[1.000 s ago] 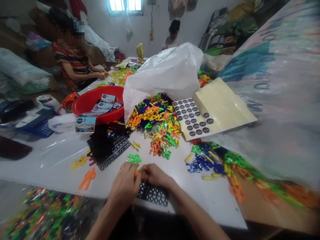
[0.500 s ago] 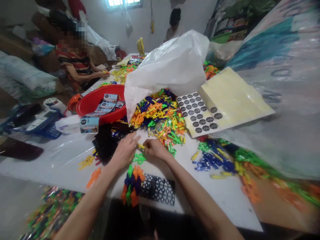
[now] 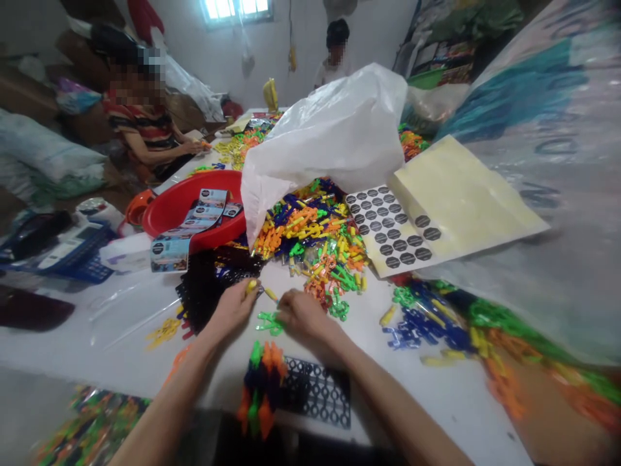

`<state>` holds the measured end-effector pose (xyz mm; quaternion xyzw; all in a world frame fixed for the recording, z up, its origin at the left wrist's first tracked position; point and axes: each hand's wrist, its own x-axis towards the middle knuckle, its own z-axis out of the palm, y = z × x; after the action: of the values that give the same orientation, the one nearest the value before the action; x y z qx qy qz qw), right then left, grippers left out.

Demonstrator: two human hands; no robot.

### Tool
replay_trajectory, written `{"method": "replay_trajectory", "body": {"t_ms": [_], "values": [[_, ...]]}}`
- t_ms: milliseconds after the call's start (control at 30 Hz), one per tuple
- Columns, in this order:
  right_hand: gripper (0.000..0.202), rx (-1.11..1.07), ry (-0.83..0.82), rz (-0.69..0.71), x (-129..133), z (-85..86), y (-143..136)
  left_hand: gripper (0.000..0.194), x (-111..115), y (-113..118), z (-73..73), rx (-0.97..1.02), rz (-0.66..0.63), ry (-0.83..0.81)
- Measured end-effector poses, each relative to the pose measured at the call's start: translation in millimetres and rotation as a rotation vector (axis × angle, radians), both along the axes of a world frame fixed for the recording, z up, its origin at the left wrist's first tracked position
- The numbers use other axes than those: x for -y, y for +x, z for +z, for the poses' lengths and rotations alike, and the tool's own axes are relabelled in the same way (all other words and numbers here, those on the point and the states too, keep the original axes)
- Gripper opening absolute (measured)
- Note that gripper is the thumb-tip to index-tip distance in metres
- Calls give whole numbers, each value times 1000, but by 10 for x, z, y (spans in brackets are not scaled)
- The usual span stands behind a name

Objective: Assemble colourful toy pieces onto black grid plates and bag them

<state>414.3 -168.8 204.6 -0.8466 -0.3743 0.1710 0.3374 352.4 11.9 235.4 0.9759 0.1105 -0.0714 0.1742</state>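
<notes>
Yellow piece (image 3: pixel 251 286) now in left hand (image 3: pixel 234 306)

The window (image 3: pixel 237 9) is very bright, the corners around it are dim. Plastic bag (image 3: pixel 330 126) below it shines softly; picture edges look stretched and blurred.
</notes>
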Motion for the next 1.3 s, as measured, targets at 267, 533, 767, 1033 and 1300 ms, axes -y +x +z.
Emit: {"method": "replay_trajectory", "body": {"t_ms": [267, 533, 767, 1033, 1300], "values": [[22, 184, -158, -83, -63, -254, -431, 34, 402, 366, -347, -110, 257, 63], [19, -31, 156, -215, 509, -124, -339, 25, 407, 248, -235, 44, 206, -270], [18, -82, 360, -234, 854, 294, -92, 46, 475, -128, 154, 160, 180, -1102], [23, -346, 697, -208, 725, 804, -131, 45, 528, -367, 366, 75, 137, -1183], [32, -724, 762, -48, 716, 571, -214, 28, 761, -449, 615, -97, 57, -1253]]}}
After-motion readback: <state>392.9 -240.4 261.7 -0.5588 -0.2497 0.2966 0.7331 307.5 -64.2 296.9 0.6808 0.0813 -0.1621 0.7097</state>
